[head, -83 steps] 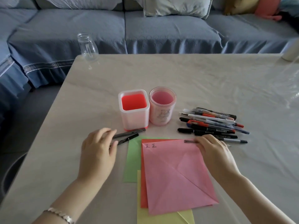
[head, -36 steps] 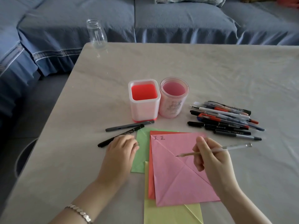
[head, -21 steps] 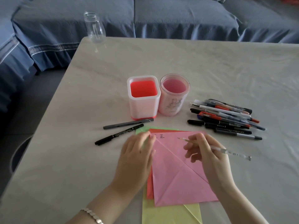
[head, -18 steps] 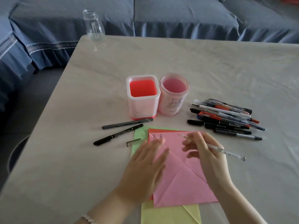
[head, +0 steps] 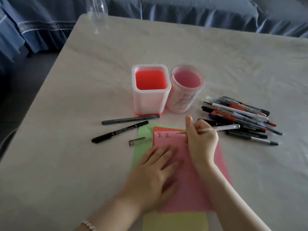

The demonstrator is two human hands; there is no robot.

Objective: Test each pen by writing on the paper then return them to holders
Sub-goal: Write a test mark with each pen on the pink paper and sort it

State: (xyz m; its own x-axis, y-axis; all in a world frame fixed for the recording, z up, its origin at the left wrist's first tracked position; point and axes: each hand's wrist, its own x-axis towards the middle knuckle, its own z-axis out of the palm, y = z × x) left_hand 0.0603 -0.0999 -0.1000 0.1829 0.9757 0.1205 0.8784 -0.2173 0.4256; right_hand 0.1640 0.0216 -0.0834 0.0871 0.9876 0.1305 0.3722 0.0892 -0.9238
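Pale stone-look table fills most of my view, with a blue sofa behind it and a clear glass bottle at the far edge, at 11 o'clock.

Near the middle lies the pink paper. It rests on a green paper, which shows at its 9 o'clock side, and a yellow paper, which shows at 6 o'clock. Two small black written marks sit near the top left corner of the pink sheet.

I see the right hand with its fingers curled around a clear pen. This pen is thin, with a transparent barrel. Its tip points to 9 o'clock and meets the pink paper just right of the marks, and its back end points to 3 o'clock. The left hand lies flat on the pink paper, at 7 o'clock from the right hand. Its fingers are straight and spread, gripping nothing, and it looks a bit blurred. A bracelet is on that wrist.

At 12 o'clock from the paper stands the square holder, white with a red inside. Just beside it is the round holder, pinkish. I cannot tell if they touch. At 2 o'clock a pile of pens lies on the table, black, white and orange-red, roughly parallel. At 10 o'clock a grey pen and a black pen lie apart from each other. A small dark cap lies across the green paper's left edge.
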